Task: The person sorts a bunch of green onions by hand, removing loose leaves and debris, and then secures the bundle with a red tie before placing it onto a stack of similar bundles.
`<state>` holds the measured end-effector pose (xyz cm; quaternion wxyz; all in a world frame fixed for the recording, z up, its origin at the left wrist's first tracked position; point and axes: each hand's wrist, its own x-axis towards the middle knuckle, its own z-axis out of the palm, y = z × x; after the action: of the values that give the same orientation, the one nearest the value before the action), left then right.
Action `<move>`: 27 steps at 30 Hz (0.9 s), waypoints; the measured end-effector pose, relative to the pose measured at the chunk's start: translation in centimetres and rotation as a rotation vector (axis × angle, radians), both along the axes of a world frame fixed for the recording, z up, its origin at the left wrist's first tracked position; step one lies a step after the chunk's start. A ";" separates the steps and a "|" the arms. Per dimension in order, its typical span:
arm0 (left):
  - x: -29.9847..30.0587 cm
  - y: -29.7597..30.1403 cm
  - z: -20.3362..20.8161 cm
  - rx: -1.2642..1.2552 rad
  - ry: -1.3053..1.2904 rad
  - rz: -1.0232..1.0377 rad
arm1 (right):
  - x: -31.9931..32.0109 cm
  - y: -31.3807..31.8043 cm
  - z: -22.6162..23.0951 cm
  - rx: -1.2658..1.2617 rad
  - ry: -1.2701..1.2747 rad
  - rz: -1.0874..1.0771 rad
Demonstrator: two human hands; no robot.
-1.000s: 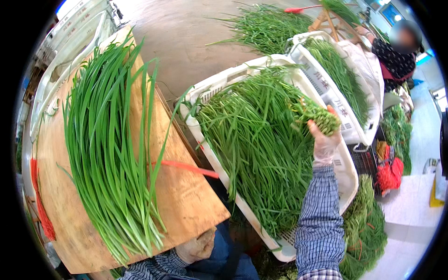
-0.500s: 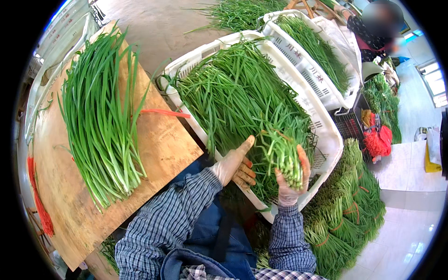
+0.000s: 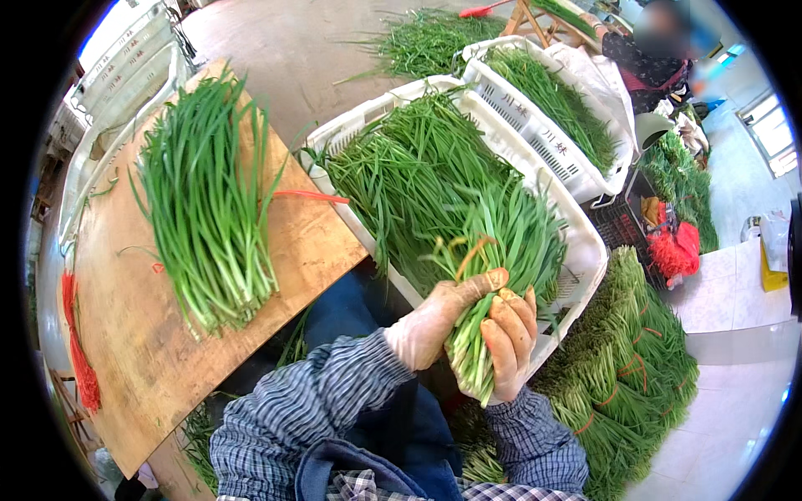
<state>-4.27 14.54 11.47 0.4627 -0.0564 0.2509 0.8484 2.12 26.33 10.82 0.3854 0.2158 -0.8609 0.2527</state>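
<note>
My right hand (image 3: pixel 511 346), in a thin clear glove, wraps round the white stem ends of a bunch of garlic chives (image 3: pixel 472 342). My left hand (image 3: pixel 447 313), gloved too, grips the same bunch from the left, its thumb across the stems; its other fingers are mostly hidden. The bunch's leaves fan away over the white plastic crate (image 3: pixel 585 288), which is heaped with loose green chives (image 3: pixel 401 184). To the left, a large sheaf of chives (image 3: pixel 209 200) lies on a wooden board (image 3: pixel 309 230), with a red tie strip (image 3: pixel 305 196) sticking out beside it.
Behind stands another filled white crate (image 3: pixel 535 117). Tied bundles of chives (image 3: pixel 618 376) are stacked at my right. Red ties (image 3: pixel 79 351) hang at the board's left edge. A dark crate (image 3: pixel 616 221) and red bag (image 3: pixel 675 250) stand farther right. Another person (image 3: pixel 647 63) is at the far right.
My right hand has brought the bunch lower and nearer to me. My left hand, apart from it before, has closed on it. The view has shifted slightly.
</note>
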 end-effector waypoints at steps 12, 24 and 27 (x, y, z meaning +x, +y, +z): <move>20.1 -27.6 12.2 -0.471 0.544 1.036 | 1.5 -23.8 11.4 -0.195 0.550 1.269; 31.9 -28.8 1.7 -1.036 0.021 1.082 | 10.2 -26.6 -1.7 0.004 -0.799 1.988; 32.2 -28.1 1.3 -0.927 0.104 1.102 | 8.3 -24.5 1.7 -0.065 -1.000 1.694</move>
<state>27.96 -13.54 12.73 -0.1163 -0.3248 0.5419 0.7664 10.41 1.84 12.49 -0.3259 0.6192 -0.4780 0.5310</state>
